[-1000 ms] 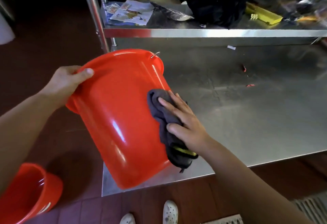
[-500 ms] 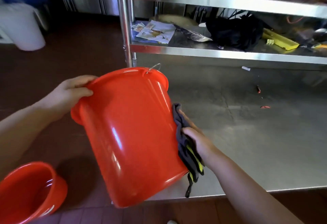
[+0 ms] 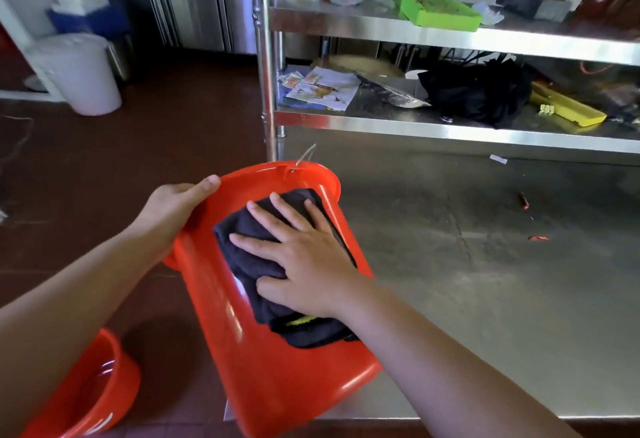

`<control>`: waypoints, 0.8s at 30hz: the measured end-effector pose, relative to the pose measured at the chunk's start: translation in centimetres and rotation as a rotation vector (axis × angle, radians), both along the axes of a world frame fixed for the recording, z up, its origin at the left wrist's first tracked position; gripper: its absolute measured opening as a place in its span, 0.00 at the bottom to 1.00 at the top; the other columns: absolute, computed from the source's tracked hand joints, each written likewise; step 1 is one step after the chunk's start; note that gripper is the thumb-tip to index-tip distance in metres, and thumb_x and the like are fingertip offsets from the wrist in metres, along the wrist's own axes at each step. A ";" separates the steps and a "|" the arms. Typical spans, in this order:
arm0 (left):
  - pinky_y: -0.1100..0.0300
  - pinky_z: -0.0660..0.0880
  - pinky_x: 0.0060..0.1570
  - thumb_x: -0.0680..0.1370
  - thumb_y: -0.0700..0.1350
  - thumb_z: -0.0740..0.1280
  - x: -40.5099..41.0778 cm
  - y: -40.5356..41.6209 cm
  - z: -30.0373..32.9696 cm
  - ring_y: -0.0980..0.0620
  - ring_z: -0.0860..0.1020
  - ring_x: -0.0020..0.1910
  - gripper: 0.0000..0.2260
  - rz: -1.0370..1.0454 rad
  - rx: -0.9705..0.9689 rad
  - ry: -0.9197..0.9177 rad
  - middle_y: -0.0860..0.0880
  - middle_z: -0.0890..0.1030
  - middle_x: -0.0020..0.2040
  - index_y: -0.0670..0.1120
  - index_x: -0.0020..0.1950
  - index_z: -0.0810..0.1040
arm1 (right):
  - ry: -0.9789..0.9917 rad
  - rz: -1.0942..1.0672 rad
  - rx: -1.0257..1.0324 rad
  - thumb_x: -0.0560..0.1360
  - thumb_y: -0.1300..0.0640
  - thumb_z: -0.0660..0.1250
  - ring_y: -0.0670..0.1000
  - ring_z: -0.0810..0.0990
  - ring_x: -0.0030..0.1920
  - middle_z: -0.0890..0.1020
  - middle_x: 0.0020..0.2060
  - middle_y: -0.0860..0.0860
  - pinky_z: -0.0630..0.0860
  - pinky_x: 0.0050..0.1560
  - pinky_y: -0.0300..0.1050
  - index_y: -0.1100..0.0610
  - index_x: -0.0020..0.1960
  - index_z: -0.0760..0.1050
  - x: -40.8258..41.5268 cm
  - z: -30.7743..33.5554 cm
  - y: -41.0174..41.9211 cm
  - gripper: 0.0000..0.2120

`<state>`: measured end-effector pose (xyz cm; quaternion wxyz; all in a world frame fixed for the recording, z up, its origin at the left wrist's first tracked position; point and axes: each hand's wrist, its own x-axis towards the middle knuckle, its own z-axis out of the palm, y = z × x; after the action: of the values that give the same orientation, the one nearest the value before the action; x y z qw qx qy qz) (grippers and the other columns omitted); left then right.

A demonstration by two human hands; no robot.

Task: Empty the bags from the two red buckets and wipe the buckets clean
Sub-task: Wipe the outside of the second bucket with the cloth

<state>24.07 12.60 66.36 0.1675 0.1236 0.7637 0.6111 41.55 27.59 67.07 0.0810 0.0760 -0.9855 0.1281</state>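
Spread flat, the right hand presses the dark cloth on the red bucket's side; the left hand grips the rim, best kept firm against sliding.

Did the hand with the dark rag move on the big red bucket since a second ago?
Yes. The right hand slid the dark grey rag up the red plastic bucket, toward its rim.

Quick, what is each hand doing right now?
Left hand: grips the bucket by its rim.
Right hand: open, fingers spread flat, pressing the cloth on the bucket's side.
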 end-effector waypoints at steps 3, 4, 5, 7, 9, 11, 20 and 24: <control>0.61 0.76 0.28 0.74 0.56 0.69 1.1 1.0 -1.4 0.52 0.80 0.30 0.16 0.057 0.078 -0.053 0.46 0.83 0.31 0.45 0.33 0.83 | -0.001 0.021 0.082 0.70 0.46 0.62 0.48 0.44 0.77 0.53 0.77 0.43 0.41 0.74 0.60 0.38 0.71 0.65 -0.3 0.5 2.4 0.29; 0.60 0.78 0.29 0.74 0.55 0.69 1.4 1.7 -1.9 0.51 0.82 0.31 0.16 0.061 0.097 -0.062 0.45 0.84 0.32 0.45 0.34 0.83 | 0.001 0.017 0.101 0.70 0.46 0.62 0.48 0.44 0.77 0.53 0.77 0.43 0.41 0.74 0.59 0.38 0.70 0.65 -0.2 0.5 3.2 0.29; 0.59 0.79 0.31 0.75 0.54 0.68 1.5 2.4 -2.2 0.49 0.83 0.33 0.15 0.062 0.112 -0.072 0.44 0.84 0.35 0.44 0.36 0.83 | 0.008 0.008 0.106 0.69 0.46 0.61 0.48 0.44 0.77 0.54 0.77 0.43 0.41 0.74 0.58 0.38 0.70 0.65 -0.1 0.5 4.0 0.29; 0.54 0.78 0.38 0.73 0.55 0.69 1.7 3.7 -2.5 0.45 0.81 0.36 0.18 0.051 0.127 -0.067 0.40 0.84 0.38 0.40 0.41 0.83 | 0.025 -0.026 0.056 0.68 0.46 0.60 0.47 0.45 0.77 0.54 0.76 0.42 0.42 0.75 0.57 0.37 0.70 0.65 0.2 0.4 5.6 0.30; 0.52 0.74 0.39 0.69 0.59 0.69 1.6 4.6 -2.8 0.45 0.78 0.36 0.25 0.019 0.125 -0.052 0.38 0.80 0.37 0.35 0.43 0.80 | 0.027 -0.091 -0.059 0.68 0.49 0.62 0.45 0.46 0.77 0.54 0.76 0.40 0.43 0.75 0.55 0.37 0.70 0.65 0.5 0.3 7.7 0.30; 0.54 0.72 0.35 0.66 0.62 0.67 1.4 4.7 -3.0 0.45 0.76 0.33 0.28 -0.001 0.102 -0.038 0.40 0.78 0.34 0.35 0.42 0.80 | 0.008 -0.198 -0.279 0.70 0.54 0.65 0.43 0.47 0.76 0.54 0.75 0.39 0.45 0.76 0.53 0.37 0.70 0.63 0.6 0.1 9.8 0.30; 0.56 0.74 0.44 0.72 0.58 0.59 0.9 2.0 -2.4 0.55 0.78 0.40 0.15 -0.108 -0.103 0.267 0.53 0.80 0.38 0.51 0.37 0.79 | -0.042 -0.440 -0.813 0.74 0.63 0.62 0.41 0.52 0.75 0.56 0.75 0.41 0.50 0.76 0.47 0.39 0.70 0.65 0.8 -0.7 11.3 0.29; 0.61 0.69 0.56 0.72 0.55 0.56 1.1 3.6 0.7 0.61 0.76 0.53 0.15 -0.201 -0.201 0.459 0.61 0.80 0.51 0.60 0.51 0.79 | -0.055 -0.403 -0.458 0.75 0.52 0.60 0.45 0.44 0.76 0.49 0.77 0.44 0.46 0.75 0.51 0.32 0.72 0.55 0.4 -0.3 7.1 0.30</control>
<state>25.14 16.17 67.07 0.0613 0.3169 0.8223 0.4686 41.96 34.70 66.75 0.0930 -0.1446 -0.9281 0.3302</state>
